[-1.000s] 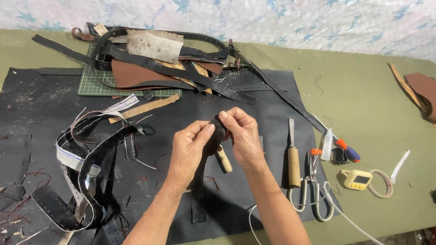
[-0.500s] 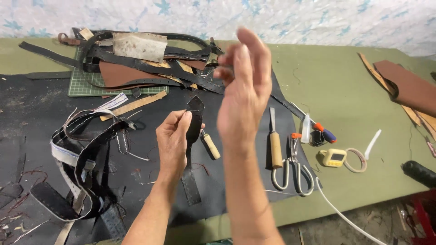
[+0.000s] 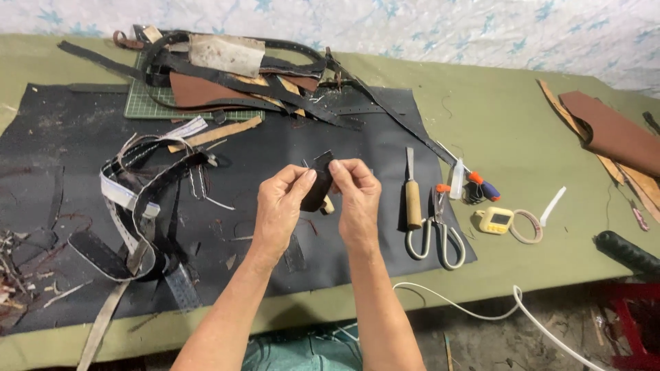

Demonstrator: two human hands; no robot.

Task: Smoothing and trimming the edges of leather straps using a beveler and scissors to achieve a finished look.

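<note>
Together, both hands pinch a small black leather piece (image 3: 320, 180) above the black mat (image 3: 62, 144) on the green worktop (image 3: 522, 137). Left hand (image 3: 280, 206) is closed on the piece's left edge, thumb and fingers pressed to it; right hand (image 3: 356, 196) grips the right edge, fingertips curled over the top. Most of the piece is hidden behind the fingers, so its full shape cannot be made out. A pale wooden handle (image 3: 328, 205) peeks out just beneath the hands, the rest of that tool covered.

Right of the hands lie a wooden-handled chisel (image 3: 411, 196), scissors (image 3: 436, 233) and a small yellow device (image 3: 496, 220), with a tape ring (image 3: 526, 227) beside it. A tangle of black and white straps (image 3: 137, 199) sits to the left. Leather strips pile over a green cutting mat (image 3: 148, 103) at the far edge. Brown leather (image 3: 608, 130) is cut off at the frame's right. A white cord (image 3: 481, 312) hangs off the worktop's near side, its end out of view.
</note>
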